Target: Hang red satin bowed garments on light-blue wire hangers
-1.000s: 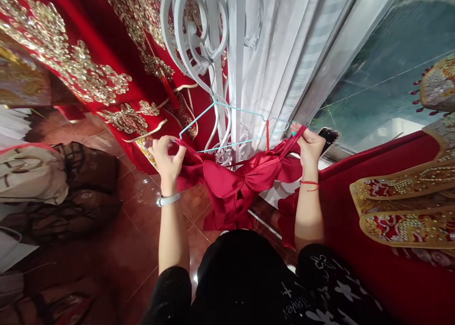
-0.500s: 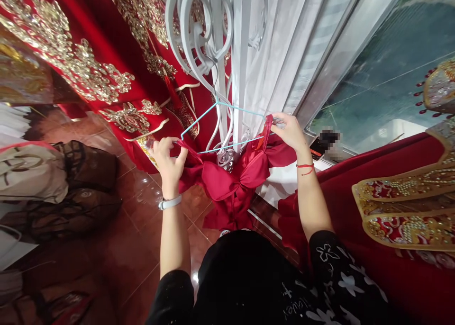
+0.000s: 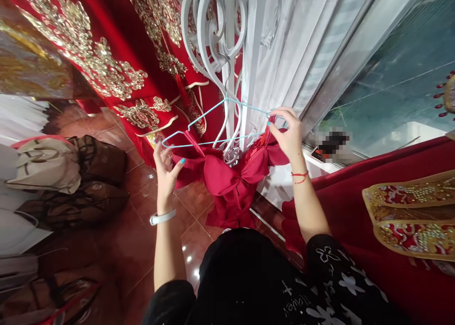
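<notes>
A dark red dress [image 3: 236, 178] hangs by its straps from a light blue wire hanger [image 3: 209, 112]. The hanger's hook is on a curl of the white scrolled metal rack [image 3: 204, 43]. My left hand [image 3: 166, 171] is beside the hanger's left end, thumb and fingers apart, holding nothing. The left strap lies over the hanger close to that end. At the other end, my right hand [image 3: 287, 130] pinches the dress's right strap against the hanger, thumb in front. Part of that strap is hidden behind my fingers.
Red garments with gold sequins [image 3: 106, 64] hang at the upper left. Bags [image 3: 46, 164] lie on the tiled floor [image 3: 138, 239] at left. White curtain [image 3: 295, 36] and a glass pane [image 3: 387, 74] are behind. A red embroidered garment [image 3: 341, 202] is at right.
My left hand has let go of the left strap and moved slightly left and down, its fingers opening. The strap now rests on the hanger. My right hand stays at the right strap.
</notes>
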Demonstrator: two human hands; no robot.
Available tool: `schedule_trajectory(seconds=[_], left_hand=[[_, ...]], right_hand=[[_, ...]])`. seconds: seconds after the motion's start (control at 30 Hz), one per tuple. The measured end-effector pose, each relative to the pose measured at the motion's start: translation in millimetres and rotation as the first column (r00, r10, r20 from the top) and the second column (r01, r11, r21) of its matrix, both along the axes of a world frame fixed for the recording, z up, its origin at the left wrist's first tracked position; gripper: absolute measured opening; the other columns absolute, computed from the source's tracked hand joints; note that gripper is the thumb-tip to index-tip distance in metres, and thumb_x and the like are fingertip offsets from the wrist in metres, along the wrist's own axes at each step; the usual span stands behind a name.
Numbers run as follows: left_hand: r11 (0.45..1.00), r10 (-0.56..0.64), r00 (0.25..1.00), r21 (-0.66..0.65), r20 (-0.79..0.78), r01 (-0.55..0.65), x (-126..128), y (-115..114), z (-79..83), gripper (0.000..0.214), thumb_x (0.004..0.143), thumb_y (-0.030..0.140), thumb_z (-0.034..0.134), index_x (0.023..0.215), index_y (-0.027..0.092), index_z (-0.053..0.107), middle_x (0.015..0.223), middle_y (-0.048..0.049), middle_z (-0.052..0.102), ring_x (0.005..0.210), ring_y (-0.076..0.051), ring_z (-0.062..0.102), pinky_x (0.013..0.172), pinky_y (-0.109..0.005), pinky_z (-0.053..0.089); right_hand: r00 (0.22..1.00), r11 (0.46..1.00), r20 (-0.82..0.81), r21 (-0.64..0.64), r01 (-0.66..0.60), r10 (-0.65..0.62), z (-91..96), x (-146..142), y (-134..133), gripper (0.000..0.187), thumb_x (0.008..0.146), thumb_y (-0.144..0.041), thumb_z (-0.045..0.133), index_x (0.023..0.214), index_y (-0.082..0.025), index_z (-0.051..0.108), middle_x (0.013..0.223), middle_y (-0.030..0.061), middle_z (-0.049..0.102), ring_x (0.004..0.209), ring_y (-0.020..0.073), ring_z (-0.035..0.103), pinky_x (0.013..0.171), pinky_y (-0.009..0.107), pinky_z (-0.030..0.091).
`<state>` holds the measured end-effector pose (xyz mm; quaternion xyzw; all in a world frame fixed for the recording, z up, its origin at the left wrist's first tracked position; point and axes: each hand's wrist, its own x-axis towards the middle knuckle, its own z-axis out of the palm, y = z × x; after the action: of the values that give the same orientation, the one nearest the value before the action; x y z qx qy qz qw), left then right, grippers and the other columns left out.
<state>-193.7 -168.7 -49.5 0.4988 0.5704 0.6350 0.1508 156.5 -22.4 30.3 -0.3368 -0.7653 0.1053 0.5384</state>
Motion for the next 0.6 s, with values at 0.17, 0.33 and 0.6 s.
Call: schedule_trajectory(seconds=[0.17,0.33,0.6], left_hand=[[0.996,-0.014,0.995,-0.091,0.098,0.023,-1,-8,-19.7,0.063,0.077,0.062,0.082,0.123,0.02,0.067,0.13,-0.0126,0.07,0.129,-0.03,0.064,0.117,-0.046,0.048],[0.998,0.043,0.992,-0.053,0.12,-0.037,4,-13,-13.9,0.051,0.079,0.055,0.082,0.113,0.02,0.069,0.124,-0.0108,0.074,0.126,-0.029,0.067,0.116,-0.045,0.049],[0.994,0.054,0.994,-0.097,0.093,-0.045,-21,-14,28.1,0.053,0.072,0.059,0.086,0.105,0.02,0.074,0.108,-0.0051,0.078,0.105,-0.026,0.071,0.102,-0.045,0.057]], right_hand=[[0.96,0.957,0.04,-0.105,-0.272,0.277,-6.7,-87,-39,0.027,0.096,-0.017,0.062,0.117,-0.025,0.076,0.116,0.0056,0.078,0.111,0.0229,0.072,0.109,0.044,0.057],[0.883,0.828,-0.057,-0.325,-0.458,0.466,-21.1,-177,-37,0.039,0.096,-0.021,0.07,0.135,-0.025,0.073,0.136,0.0073,0.075,0.128,0.0243,0.07,0.119,0.045,0.052],[0.848,0.672,-0.177,-0.538,-0.508,0.499,-35.1,-193,-26,0.014,0.095,-0.024,0.076,0.106,-0.02,0.083,0.115,0.0064,0.084,0.113,0.0233,0.079,0.1,0.033,0.06]])
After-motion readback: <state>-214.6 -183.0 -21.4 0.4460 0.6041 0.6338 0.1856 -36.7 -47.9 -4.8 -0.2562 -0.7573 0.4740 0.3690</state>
